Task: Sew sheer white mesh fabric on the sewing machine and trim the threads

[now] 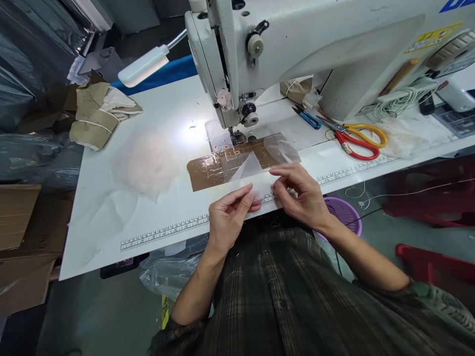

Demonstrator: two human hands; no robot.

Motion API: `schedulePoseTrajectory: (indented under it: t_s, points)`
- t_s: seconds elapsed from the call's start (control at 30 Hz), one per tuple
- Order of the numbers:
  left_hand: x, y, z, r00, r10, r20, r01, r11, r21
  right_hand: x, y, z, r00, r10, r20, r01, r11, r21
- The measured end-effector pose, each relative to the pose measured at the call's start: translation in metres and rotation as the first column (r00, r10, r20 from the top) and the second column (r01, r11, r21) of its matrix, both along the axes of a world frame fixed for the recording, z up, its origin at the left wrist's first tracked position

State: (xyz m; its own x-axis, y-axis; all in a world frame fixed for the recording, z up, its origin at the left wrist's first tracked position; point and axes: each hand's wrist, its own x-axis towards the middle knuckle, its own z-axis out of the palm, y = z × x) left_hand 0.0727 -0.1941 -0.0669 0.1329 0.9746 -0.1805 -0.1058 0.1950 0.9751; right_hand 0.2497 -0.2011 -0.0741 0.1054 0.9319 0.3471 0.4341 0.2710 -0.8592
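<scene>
My left hand (230, 213) is at the table's front edge, thumb and fingertips pinched together. Whatever lies in that pinch is too thin or pale to make out. Just to its right, my right hand (300, 195) has its fingers curled in toward the thumb, and their contents cannot be made out either. Beyond both hands, a brown strip (208, 173) with a glossy clear covering lies below the sewing machine's needle area (233, 136). A translucent sheet (248, 167) rests on the strip's middle, one corner raised. More clear film (280, 147) covers its right end.
The white sewing machine (315, 44) stands over the white table (100, 212). At right lie scissors with red and yellow handles (358, 141) and blue thread snips (309, 118). A tied fabric bundle (98, 116) sits at left, under a lamp (144, 65). A purple basket (343, 215) stands below.
</scene>
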Motion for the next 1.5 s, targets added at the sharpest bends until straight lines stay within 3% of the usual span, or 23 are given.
schedulePoseTrajectory:
  t_s: [0.1,0.2,0.27,0.37,0.43,0.5,0.57,0.6,0.7,0.77,0.8,0.97,1.13,1.27,1.5]
  points:
    - [0.002,0.0,0.004,1.0,-0.007,-0.025,0.007,1.0,-0.008,0.0,-0.012,0.009,0.998,0.065,-0.014,-0.066,0.96,-0.27]
    - [0.005,-0.002,0.005,0.999,-0.015,-0.037,0.015,1.0,-0.003,-0.001,-0.015,0.018,0.976,0.18,-0.122,-0.217,0.849,-0.482]
    - [0.006,-0.006,0.006,0.997,-0.04,-0.059,0.04,0.999,0.005,-0.002,-0.012,0.021,0.941,0.213,-0.261,-0.322,0.799,-0.507]
    - [0.002,-0.013,0.009,0.976,-0.142,-0.167,0.149,0.988,0.033,-0.005,-0.005,0.018,0.899,0.171,-0.403,-0.35,0.835,-0.426]
    - [-0.005,-0.013,0.016,0.922,-0.187,-0.338,0.243,0.962,0.129,-0.004,-0.001,0.016,0.885,0.141,-0.444,-0.342,0.844,-0.414]
    - [-0.015,-0.006,0.028,0.849,-0.098,-0.519,0.308,0.89,0.335,0.0,0.001,0.017,0.874,0.169,-0.456,-0.389,0.805,-0.448]
    - [-0.023,0.008,0.042,0.8,0.022,-0.6,0.386,0.746,0.542,0.004,0.0,0.024,0.854,0.293,-0.429,-0.484,0.748,-0.454]
    - [-0.025,0.016,0.049,0.788,0.01,-0.616,0.452,0.67,0.589,0.005,0.0,0.03,0.836,0.387,-0.389,-0.537,0.721,-0.438]
    - [-0.023,0.039,0.065,0.714,-0.248,-0.654,0.679,0.473,0.561,0.009,0.0,0.048,0.743,0.65,-0.157,-0.654,0.658,-0.372]
    - [-0.018,0.051,0.065,0.656,-0.418,-0.628,0.752,0.425,0.504,0.009,0.003,0.056,0.712,0.701,-0.027,-0.67,0.668,-0.325]
    - [-0.016,0.056,0.063,0.644,-0.472,-0.602,0.764,0.445,0.468,0.008,0.006,0.057,0.723,0.691,-0.011,-0.662,0.688,-0.298]
    - [-0.021,0.081,0.046,0.698,-0.565,-0.44,0.688,0.699,0.194,0.002,0.035,0.033,0.817,0.516,-0.258,-0.572,0.783,-0.244]
    - [-0.041,0.104,0.036,0.781,-0.469,-0.412,0.528,0.848,0.037,-0.002,0.059,0.008,0.873,0.38,-0.305,-0.47,0.822,-0.322]
    - [-0.05,0.113,0.032,0.811,-0.407,-0.42,0.454,0.891,0.013,0.001,0.068,0.008,0.888,0.403,-0.223,-0.458,0.822,-0.339]
    - [-0.042,0.11,0.026,0.855,-0.403,-0.327,0.431,0.902,0.015,-0.004,0.083,0.016,0.9,0.435,0.025,-0.415,0.873,-0.258]
